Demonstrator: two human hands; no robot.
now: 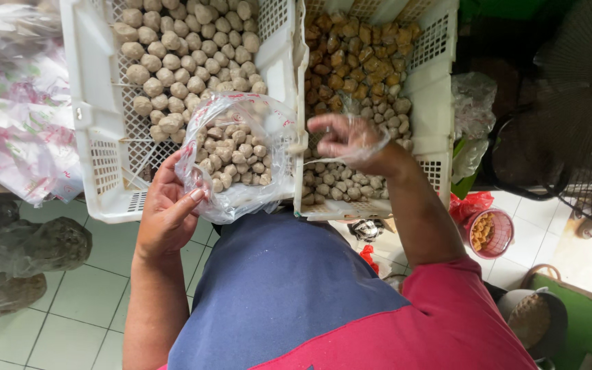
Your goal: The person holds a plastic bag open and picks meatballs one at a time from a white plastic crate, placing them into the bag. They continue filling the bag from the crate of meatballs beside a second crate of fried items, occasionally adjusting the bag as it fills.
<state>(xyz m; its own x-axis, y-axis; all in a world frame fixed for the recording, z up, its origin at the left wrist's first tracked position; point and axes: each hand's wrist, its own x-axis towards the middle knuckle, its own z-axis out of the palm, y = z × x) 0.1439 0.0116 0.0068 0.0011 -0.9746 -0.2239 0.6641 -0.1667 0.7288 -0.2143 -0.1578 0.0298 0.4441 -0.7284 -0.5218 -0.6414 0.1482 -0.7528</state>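
Centre frame: left hand [168,209] pinches clear bag [236,156] of meatballs over left white crate [97,137]; gloved right hand [351,142], fingers loosely curled, hovers over right crate [433,103], pink cup [489,233] lower right.

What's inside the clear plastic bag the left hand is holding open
The clear plastic bag, held by the left hand, contains pale grey-brown balls piled in its lower part. Those at the bottom and whatever lies under the bag in the white crate are covered.
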